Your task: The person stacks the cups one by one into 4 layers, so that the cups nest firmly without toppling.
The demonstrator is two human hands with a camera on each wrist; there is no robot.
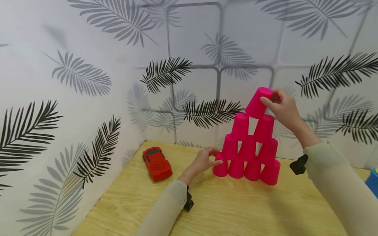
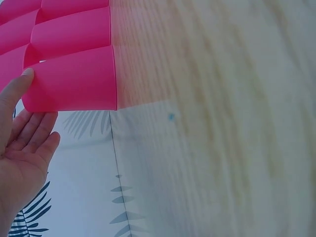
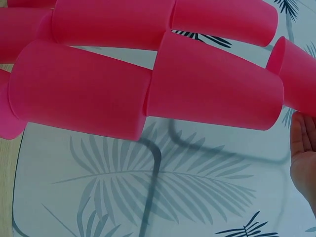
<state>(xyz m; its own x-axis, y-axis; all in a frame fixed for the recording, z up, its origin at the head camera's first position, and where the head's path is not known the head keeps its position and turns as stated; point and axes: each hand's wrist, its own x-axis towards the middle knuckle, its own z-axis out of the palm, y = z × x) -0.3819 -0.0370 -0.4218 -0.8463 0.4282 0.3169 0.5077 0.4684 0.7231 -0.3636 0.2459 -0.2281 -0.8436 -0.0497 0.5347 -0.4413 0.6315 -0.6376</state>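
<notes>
Bright pink upside-down cups form a pyramid: several in the bottom row, then three (image 1: pixel 247 147), then two (image 1: pixel 263 128). At the peak, my right hand (image 1: pixel 284 109) grips the top cup (image 1: pixel 257 106) between thumb and fingers; the cup is tilted, its lower rim at the two cups below. Whether it bears on them I cannot tell. My left hand (image 1: pixel 203 160) pinches the leftmost bottom cup (image 1: pixel 220 168) near its upturned base, thumb (image 2: pixel 24 81) on the near side, fingers behind. In the right wrist view only part of the right hand (image 3: pixel 303 158) shows, beside the top cup (image 3: pixel 296 74).
A red toy car (image 1: pixel 157 164) sits on the wooden table (image 1: pixel 141 206), left of the pyramid. Behind the cups rises a wall (image 1: pixel 195 36) with leaf patterns. A blue object (image 1: pixel 372 182) is cut off at the right edge.
</notes>
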